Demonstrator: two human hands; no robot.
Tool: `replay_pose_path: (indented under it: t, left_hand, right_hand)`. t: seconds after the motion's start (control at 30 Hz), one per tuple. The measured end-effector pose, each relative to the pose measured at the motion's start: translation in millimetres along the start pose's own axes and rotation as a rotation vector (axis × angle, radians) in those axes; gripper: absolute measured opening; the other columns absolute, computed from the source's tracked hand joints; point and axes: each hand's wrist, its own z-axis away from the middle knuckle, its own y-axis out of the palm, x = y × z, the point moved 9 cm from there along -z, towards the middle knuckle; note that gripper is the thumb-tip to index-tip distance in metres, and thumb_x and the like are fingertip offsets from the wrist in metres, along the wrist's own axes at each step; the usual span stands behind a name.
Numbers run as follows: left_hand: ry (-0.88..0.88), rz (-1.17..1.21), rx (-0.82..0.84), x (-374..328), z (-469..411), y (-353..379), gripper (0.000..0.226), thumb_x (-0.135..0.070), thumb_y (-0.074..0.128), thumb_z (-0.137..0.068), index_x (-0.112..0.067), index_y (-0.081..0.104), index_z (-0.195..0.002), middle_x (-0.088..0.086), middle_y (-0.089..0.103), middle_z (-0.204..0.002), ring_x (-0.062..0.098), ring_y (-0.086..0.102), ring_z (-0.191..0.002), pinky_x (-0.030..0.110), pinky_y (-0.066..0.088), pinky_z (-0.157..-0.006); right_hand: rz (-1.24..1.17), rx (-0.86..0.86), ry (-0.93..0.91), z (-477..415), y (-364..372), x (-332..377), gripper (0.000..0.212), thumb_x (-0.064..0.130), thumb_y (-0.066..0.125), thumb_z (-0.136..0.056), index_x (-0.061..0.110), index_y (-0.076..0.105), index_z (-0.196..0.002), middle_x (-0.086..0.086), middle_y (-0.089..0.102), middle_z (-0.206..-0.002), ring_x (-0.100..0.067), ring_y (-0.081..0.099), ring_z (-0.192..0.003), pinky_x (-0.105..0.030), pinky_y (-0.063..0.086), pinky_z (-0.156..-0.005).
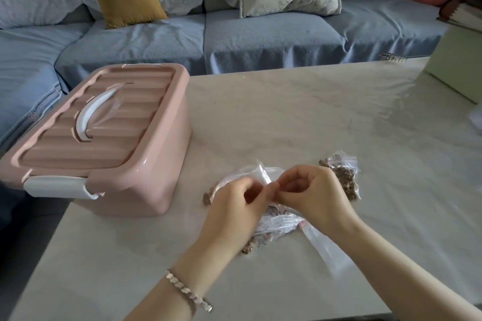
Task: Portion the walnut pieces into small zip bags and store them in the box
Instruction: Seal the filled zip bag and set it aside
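My left hand (236,206) and my right hand (311,194) meet over the table's middle, both pinching the top edge of a small clear zip bag (266,177). Under my hands lie more clear bags with brown walnut pieces (263,238). A filled zip bag of walnut pieces (343,177) lies just right of my right hand. An empty clear zip bag (327,249) lies under my right wrist. The pink storage box (104,138) stands at the table's left with its lid closed and white latch fastened.
The pale marble table (300,112) stretches to the back and right. A light green box (459,65) stands at the far right edge. A blue sofa (234,34) with cushions runs behind the table.
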Motion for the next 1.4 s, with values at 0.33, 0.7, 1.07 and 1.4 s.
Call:
replay_pose_path:
  t: [0.33,0.7,1.07,1.4]
  left_hand:
    - [-0.169,0.168,0.181,20,7,8,0.032,-0.022,0.049,-0.094,-0.016,0.065,-0.068,-0.009,0.064,-0.059,-0.006,0.051,-0.046,0.009,0.036,-0.051]
    - [0.018,0.313,0.248,8,15,8,0.032,-0.013,0.050,-0.094,-0.008,0.058,-0.064,-0.011,0.057,-0.055,-0.002,0.050,-0.054,0.008,0.037,-0.057]
    - [-0.035,0.479,0.382,13,18,11,0.031,-0.040,0.049,-0.081,-0.022,0.056,-0.056,-0.007,0.059,-0.058,0.022,0.041,-0.058,0.024,0.032,-0.055]
    - [-0.149,-0.300,0.102,27,9,-8,0.037,-0.031,0.052,-0.080,-0.006,0.050,-0.053,0.005,0.052,-0.050,0.018,0.040,-0.048,0.028,0.035,-0.052]
  right_hand:
    - [-0.021,0.116,0.013,1,11,-4,0.023,0.009,0.083,-0.062,0.009,0.062,-0.069,0.001,0.068,-0.057,-0.008,0.061,-0.052,-0.017,0.050,-0.055]
    - [-0.225,0.407,0.183,12,36,-14,0.017,-0.002,0.056,-0.087,0.007,0.070,-0.085,0.003,0.058,-0.058,-0.003,0.048,-0.052,-0.012,0.045,-0.057]
    - [-0.461,0.452,0.264,14,41,-12,0.008,0.001,0.062,-0.079,0.006,0.069,-0.078,-0.003,0.065,-0.064,-0.006,0.059,-0.054,-0.016,0.051,-0.059]
    - [0.680,0.183,-0.332,12,36,11,0.030,0.008,0.050,-0.088,0.024,0.071,-0.101,0.013,0.051,-0.103,-0.004,0.047,-0.082,-0.005,0.034,-0.060]
